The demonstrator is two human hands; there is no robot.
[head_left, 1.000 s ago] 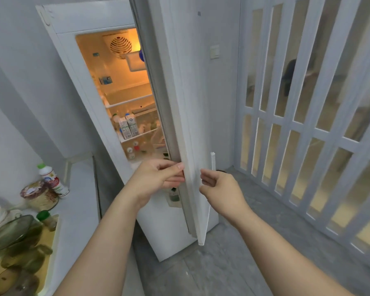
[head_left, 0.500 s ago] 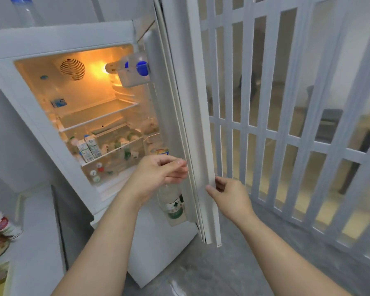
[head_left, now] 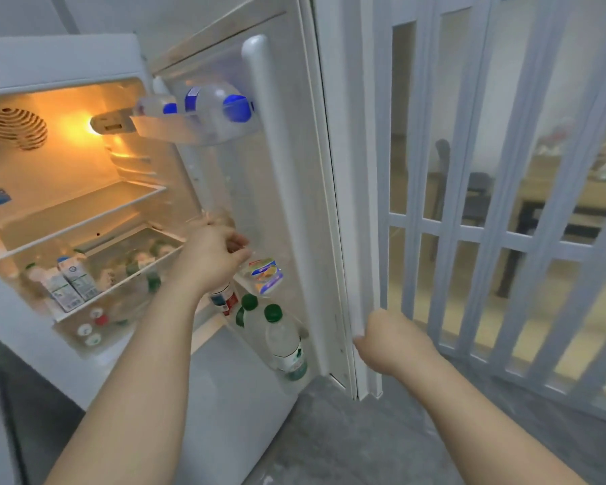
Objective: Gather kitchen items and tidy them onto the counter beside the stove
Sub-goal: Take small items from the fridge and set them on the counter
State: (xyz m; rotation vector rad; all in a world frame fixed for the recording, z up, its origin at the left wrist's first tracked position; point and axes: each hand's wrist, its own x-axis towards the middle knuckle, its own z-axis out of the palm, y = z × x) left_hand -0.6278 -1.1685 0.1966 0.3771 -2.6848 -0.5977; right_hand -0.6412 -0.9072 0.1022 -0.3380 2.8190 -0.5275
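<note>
Both forearms bare, no sleeves; left grip [head_left: 214, 255], right grip [head_left: 392, 339] ungloved.

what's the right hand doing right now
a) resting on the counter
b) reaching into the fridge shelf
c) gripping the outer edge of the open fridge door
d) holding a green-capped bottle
c: the right hand is wrapped around the outer edge of the open fridge door, while the green-capped bottles sit untouched in the door rack.
</note>
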